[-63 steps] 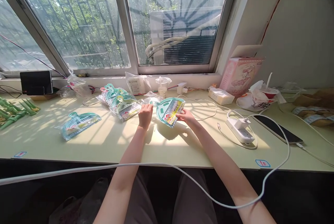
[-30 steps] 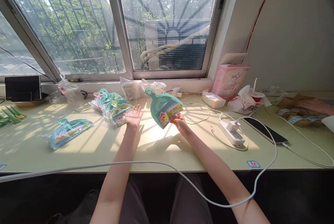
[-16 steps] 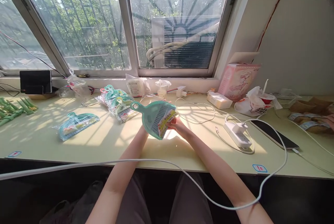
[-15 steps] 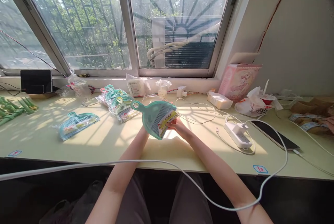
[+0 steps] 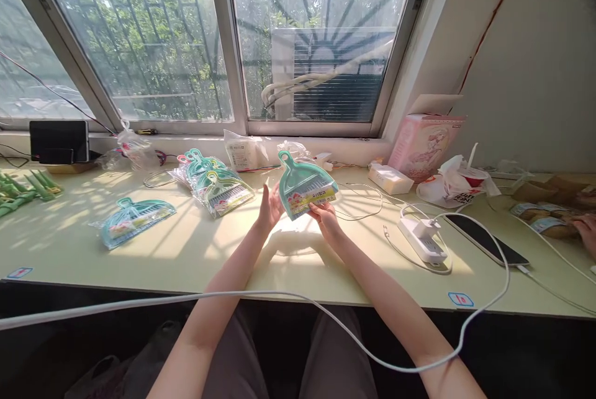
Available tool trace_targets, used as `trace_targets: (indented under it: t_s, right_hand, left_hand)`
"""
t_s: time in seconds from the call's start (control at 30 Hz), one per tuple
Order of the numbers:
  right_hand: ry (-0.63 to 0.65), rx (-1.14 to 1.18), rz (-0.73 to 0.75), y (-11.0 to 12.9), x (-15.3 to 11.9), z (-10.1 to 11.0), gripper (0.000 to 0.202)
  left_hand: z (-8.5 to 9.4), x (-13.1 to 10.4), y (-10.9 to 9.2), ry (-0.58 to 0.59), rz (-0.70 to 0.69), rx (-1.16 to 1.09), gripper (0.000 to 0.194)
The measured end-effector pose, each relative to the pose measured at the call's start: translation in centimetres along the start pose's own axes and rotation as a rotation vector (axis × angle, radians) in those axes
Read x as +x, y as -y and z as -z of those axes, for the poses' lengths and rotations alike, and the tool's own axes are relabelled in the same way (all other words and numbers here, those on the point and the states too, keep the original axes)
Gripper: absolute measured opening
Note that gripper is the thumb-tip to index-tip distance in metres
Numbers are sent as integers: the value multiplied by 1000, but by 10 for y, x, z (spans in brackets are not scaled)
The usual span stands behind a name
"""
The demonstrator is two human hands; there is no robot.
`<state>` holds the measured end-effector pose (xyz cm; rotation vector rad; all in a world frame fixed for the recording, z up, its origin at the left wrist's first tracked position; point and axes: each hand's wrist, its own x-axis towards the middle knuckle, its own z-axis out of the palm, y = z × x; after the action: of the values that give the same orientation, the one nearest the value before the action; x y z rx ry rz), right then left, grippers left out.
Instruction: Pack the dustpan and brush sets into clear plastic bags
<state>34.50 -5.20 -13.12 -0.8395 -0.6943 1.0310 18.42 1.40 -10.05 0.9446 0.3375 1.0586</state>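
A green dustpan with a brush and a yellow label (image 5: 302,185) is held up above the middle of the table, its ringed handle pointing up and to the left. My right hand (image 5: 327,220) pinches its lower right edge at the label. Beside its left edge is my left hand (image 5: 270,206), thumb raised and fingers spread, partly behind the dustpan; whether it touches is unclear. To the left lies a wrapped dustpan set (image 5: 136,220) on the table. A pile of wrapped sets (image 5: 216,185) sits farther back, between that one and my left hand.
A white power strip (image 5: 423,241), a phone (image 5: 487,239) and looping cables lie to the right. Behind them stand a pink box (image 5: 426,146) and a white bag (image 5: 454,182). Another person's hand (image 5: 585,231) is at the right edge. One white cable crosses above my forearms.
The dustpan has turned more upright and moved slightly right. My left hand has come out from behind it, fingers now spread. Another person's hand has appeared at the right edge.
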Motion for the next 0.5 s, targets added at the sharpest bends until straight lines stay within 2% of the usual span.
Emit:
trace_targets:
  t_s: [0.07, 0.17, 0.27, 0.37, 0.5]
  right_hand:
    - [-42, 2, 15, 2, 6, 6, 39]
    - [-1, -52, -2, 6, 10, 12, 37]
    - [88, -141, -36, 11, 9, 14, 32]
    - [131, -149, -73, 15, 9, 14, 32]
    - [45, -68, -152, 16, 14, 16, 36]
  left_hand:
    - [-7, 0, 4, -31, -27, 147, 103]
    - [-9, 2, 19, -84, -116, 302, 126]
    - [-6, 4, 27, -84, -165, 334, 126]
    - [-5, 1, 25, -107, -195, 309, 124]
    - [-8, -2, 21, -78, -181, 320, 118]
